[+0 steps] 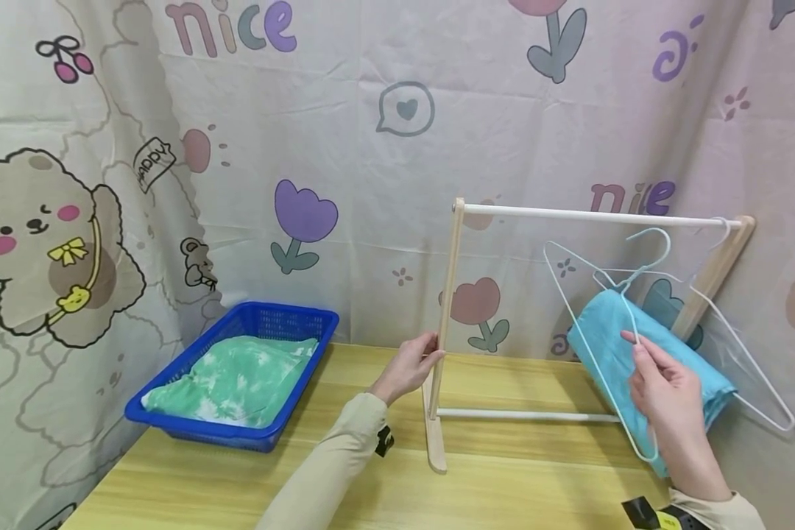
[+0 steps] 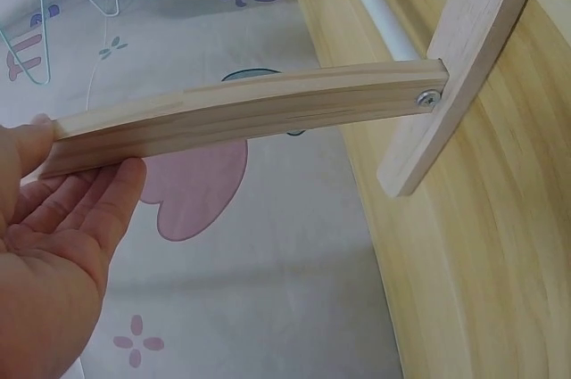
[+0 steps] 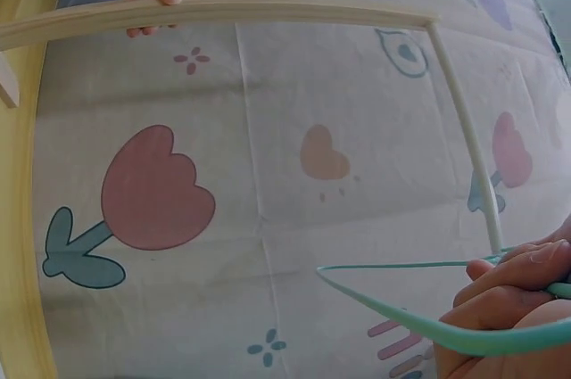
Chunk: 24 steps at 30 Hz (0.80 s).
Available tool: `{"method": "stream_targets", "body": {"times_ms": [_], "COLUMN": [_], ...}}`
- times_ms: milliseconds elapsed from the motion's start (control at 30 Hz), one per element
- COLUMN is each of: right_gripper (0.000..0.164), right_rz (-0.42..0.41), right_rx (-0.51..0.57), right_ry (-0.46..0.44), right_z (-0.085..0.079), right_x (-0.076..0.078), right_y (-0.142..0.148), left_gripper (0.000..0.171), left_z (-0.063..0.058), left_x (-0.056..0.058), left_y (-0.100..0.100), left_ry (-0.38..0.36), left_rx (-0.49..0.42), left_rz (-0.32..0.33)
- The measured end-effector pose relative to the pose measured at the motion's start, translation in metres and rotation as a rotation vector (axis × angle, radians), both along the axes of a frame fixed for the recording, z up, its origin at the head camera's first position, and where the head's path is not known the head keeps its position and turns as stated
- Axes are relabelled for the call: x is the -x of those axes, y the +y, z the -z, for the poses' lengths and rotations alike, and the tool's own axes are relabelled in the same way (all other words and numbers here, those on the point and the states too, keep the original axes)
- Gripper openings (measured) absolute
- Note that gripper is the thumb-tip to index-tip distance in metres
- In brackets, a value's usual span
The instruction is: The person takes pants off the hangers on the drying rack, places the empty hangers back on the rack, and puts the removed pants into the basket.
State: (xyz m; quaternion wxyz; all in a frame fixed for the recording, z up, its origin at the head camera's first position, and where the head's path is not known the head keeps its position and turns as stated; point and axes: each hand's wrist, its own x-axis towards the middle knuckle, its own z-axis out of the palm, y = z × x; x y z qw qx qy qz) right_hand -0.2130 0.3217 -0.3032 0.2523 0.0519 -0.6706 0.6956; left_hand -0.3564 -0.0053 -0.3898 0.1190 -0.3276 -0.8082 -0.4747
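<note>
Pale-aqua, slim-wired, triangular hanger [image 3: 477, 341] at right of frame, pinched in right fingers [image 1: 645, 359]; straight, pale-wood post [image 1: 450, 287], centre, clamped in left fingers [image 2: 114, 202].

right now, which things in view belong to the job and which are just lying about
Likely the job:
pale blue hanger, in the right grip
wooden rack, held by the left grip
white hanger, hooked on the rack
blue cloth

Seemingly just about:
blue basket and green cloth, untouched, possibly for later
patterned curtain, backdrop
</note>
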Motion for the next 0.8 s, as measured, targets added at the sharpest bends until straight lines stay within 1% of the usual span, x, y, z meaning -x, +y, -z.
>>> {"method": "stream_targets", "body": {"times_ms": [200,267,400,500,600,700,800], "right_gripper": [0.038,0.038,0.038,0.039,0.042,0.043,0.044], "right_rz": [-0.032,-0.041,-0.051,-0.056,-0.074,-0.07,-0.053], "right_rx": [0.028,0.05,0.057,0.039,0.045,0.043,0.024], "right_ry": [0.048,0.061,0.082,0.084,0.081,0.077,0.066], "right_z": [-0.006,-0.008,-0.013,-0.017,-0.021,-0.024,-0.029], "right_x": [-0.001,0.0,0.0,-0.001,-0.001,0.0,0.002], "right_y": [0.002,0.003,0.004,0.006,0.008,0.009,0.01], "left_gripper": [0.014,0.014,0.015,0.015,0.014,0.012,0.011], "left_z": [0.002,0.002,0.002,0.002,0.002,0.003,0.002], "left_x": [0.001,0.001,0.0,0.0,0.0,-0.001,0.0], "left_y": [0.0,0.0,0.0,0.0,-0.001,-0.001,-0.001], "left_ry": [-0.004,-0.005,0.002,-0.003,-0.021,-0.031,-0.026], "left_rx": [0.005,0.012,0.023,0.02,0.017,0.017,0.012], "left_rz": [-0.001,-0.004,-0.003,-0.001,-0.005,-0.007,-0.005]}}
